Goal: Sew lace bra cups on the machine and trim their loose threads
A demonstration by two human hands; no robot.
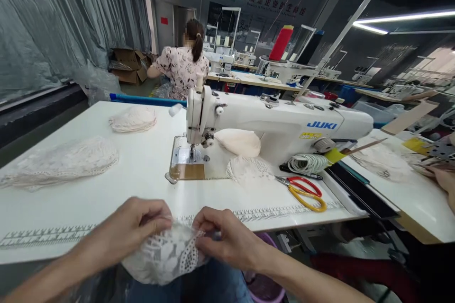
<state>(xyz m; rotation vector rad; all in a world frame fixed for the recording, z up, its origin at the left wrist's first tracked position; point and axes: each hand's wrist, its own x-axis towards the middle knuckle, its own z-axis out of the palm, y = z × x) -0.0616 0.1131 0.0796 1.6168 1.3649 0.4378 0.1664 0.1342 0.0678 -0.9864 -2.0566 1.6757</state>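
Note:
In front of the table edge, over my lap, I hold a white lace fabric piece (167, 255) with a scalloped, eyelet-patterned border. My left hand (140, 225) pinches its upper left edge between thumb and fingers. At the upper right edge, the fingers of my right hand (222, 236) are closed on the same lace. The piece hangs in a rounded, cup-like shape below both hands. Beyond them stands a white sewing machine (280, 118), its needle and presser foot (192, 152) above the metal plate. A cream cup-shaped piece (240, 142) and some lace (249, 169) lie under its arm.
Stacks of lace pieces (64, 158) (133, 119) lie on the left of the white table (142, 184). Red-and-yellow-handled scissors (307, 193) and coiled white cord (307, 164) are at right. A printed ruler (46, 236) runs along the front edge. Another person (186, 66) is beyond the table.

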